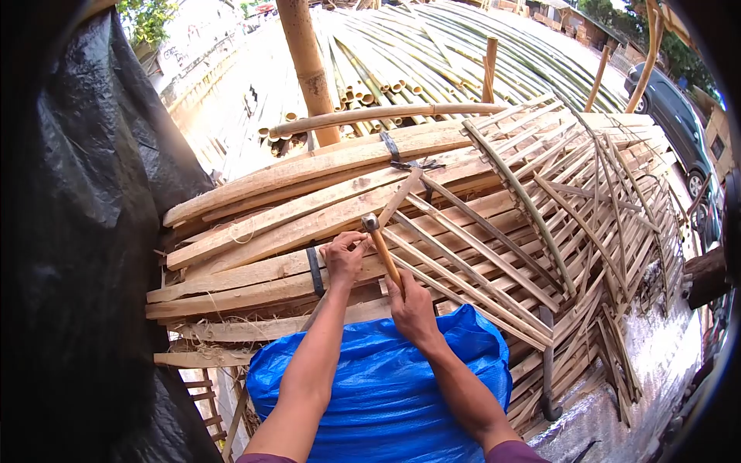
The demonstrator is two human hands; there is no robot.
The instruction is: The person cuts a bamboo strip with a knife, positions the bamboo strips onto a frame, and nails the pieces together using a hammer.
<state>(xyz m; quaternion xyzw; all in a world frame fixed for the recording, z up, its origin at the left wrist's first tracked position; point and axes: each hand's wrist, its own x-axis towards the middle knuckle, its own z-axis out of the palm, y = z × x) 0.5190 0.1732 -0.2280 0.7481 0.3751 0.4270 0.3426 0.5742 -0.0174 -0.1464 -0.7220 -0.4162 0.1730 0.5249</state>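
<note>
Just beyond the edge of the sheet (370,386), in tight room between left grip (343,259) and slats (480,249), the right grip (413,309) clasps a hammer (384,253), long axis slanting forward-left, head foremost; the left's hold is unclear.

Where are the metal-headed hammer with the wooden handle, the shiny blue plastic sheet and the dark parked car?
Metal-headed hammer (385,253): head view, on its wooden handle.
Shiny blue plastic sheet (378,393): head view, on its wrinkled middle.
Dark parked car (676,123): head view, on its side.
</note>
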